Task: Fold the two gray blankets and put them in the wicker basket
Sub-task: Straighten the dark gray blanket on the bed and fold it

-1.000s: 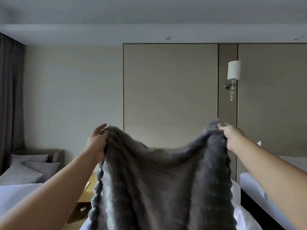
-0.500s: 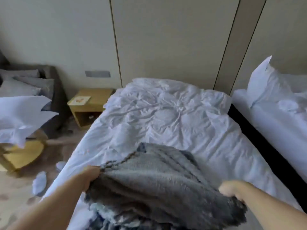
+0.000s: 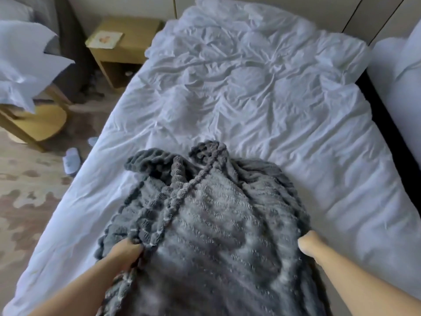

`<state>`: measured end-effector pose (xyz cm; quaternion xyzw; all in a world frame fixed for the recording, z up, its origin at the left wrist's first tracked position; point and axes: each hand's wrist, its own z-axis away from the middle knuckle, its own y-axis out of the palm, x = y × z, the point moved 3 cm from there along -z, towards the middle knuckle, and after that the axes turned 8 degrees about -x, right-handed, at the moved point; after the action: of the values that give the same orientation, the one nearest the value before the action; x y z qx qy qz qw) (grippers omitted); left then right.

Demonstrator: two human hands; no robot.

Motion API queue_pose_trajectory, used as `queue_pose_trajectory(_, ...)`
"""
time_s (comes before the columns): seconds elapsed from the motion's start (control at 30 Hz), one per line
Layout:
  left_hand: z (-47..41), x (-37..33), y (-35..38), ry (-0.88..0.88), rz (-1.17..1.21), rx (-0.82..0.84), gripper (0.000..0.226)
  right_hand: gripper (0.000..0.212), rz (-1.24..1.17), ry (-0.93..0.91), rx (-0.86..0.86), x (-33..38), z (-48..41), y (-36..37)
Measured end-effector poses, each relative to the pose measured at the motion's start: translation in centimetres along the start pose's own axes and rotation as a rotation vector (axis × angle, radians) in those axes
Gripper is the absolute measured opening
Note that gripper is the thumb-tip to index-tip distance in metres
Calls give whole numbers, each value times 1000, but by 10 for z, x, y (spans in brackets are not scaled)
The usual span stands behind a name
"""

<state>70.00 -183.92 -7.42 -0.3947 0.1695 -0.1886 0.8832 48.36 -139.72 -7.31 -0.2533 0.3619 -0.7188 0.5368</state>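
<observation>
A gray knitted blanket [image 3: 214, 226] with a bobbled edge lies bunched on the near end of a white bed [image 3: 250, 92]. Its far end is crumpled and folded over itself. My left hand [image 3: 126, 253] grips the blanket's left edge. My right hand [image 3: 311, 245] holds its right edge, with the fingers tucked under the fabric. Only one gray blanket shows, and no wicker basket is in view.
A wooden nightstand [image 3: 118, 44] with a card on top stands left of the bed's head. White slippers [image 3: 71, 159] lie on the patterned carpet. A white pillow [image 3: 25, 62] rests on a wooden chair at the left. A second bed [image 3: 396, 71] lies to the right across a dark gap.
A second ago I held the blanket up, spread in front of the wall. Both hands have since brought it down onto the bed, and my view has tipped downward.
</observation>
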Motion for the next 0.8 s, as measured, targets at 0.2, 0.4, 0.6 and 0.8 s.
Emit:
queue_pose_trajectory(0.2,-51,-58,-31,-64,306,-232,25,40,-197,-189,-220,106,-17,-64)
queue_pose_trajectory(0.4,-111,-119,-46,14,250,-94,61,11,-321,-321,-131,180,-50,-62)
queue_pose_trajectory(0.6,-151,-153,9,116,315,109,60,105,-335,-409,200,228,-85,29)
queue_pose_trajectory(0.8,-101,-122,51,7,505,156,68,48,-298,-367,180,202,-59,82)
